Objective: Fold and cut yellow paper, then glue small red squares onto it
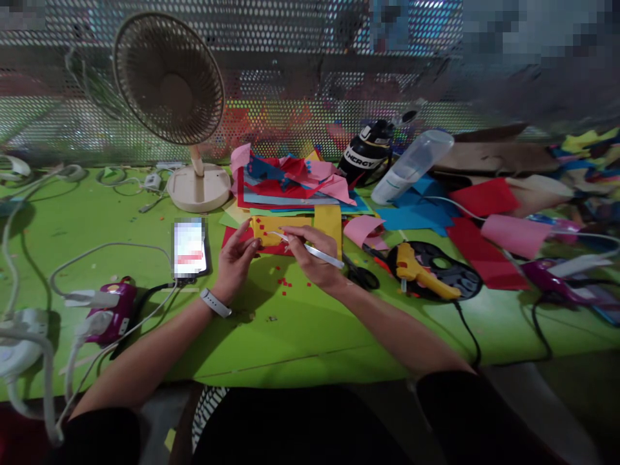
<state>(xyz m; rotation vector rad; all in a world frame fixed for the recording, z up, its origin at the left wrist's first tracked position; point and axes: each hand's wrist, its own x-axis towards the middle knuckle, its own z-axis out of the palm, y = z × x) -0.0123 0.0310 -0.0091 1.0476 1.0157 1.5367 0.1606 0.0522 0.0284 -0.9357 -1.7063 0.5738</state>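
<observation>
A yellow paper piece (295, 223) lies on red paper (231, 240) in front of me, with several small red paper squares on its left part. My left hand (236, 258) rests at its left edge, thumb and forefinger apart. Between the fingers of my right hand (314, 255) is a pair of slim silver tweezers (323, 256); their fine tip points left, over the yellow paper. More loose red squares (285, 283) are scattered on the green tabletop just below. Black-handled scissors (363, 276) lie beside my right wrist, partly hidden.
Behind the paper is a pile of coloured sheets (295, 187). A fan (198, 194), a phone (190, 248) and a purple power strip (112, 313) with cables stand left. To the right are a yellow glue gun (421, 271), a clear bottle (411, 168) and a black bottle (367, 155).
</observation>
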